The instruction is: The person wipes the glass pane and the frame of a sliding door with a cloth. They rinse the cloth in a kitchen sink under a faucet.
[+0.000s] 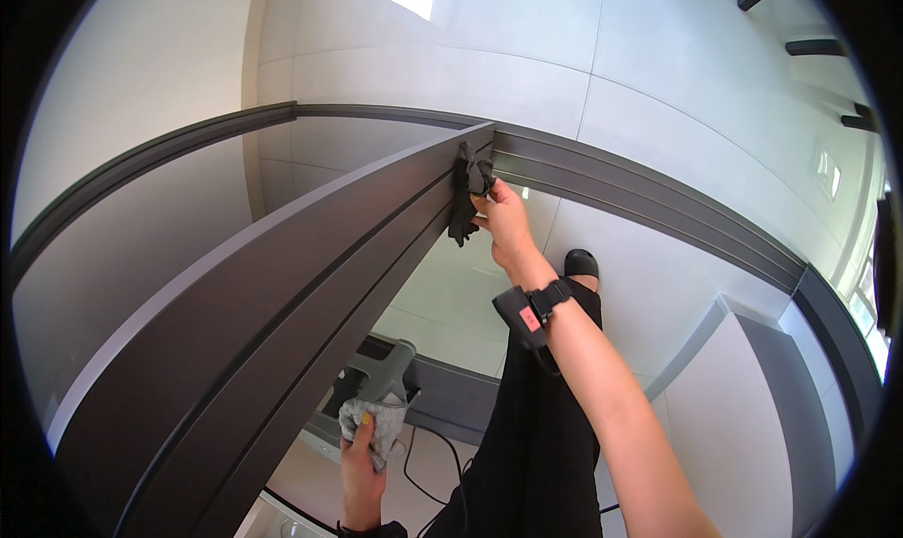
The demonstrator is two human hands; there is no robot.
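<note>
My right hand (504,217) grips a crumpled dark cloth (474,178) against the end of a dark framed sliding door panel (338,235), close to where it meets the grooved door track (635,199). A black device is strapped to that wrist. Lower in the view, my left hand (362,460) holds a grey fluffy cloth (381,425) beside a grey plastic appliance or caddy (384,369), whose exact kind I cannot tell.
Pale floor tiles (437,291) lie on both sides of the track. A black clog (582,263) is on my foot. A black cable (451,453) loops near my legs. To the right stands a white cabinet or panel (734,411). Dark furniture legs (815,47) show at the upper right.
</note>
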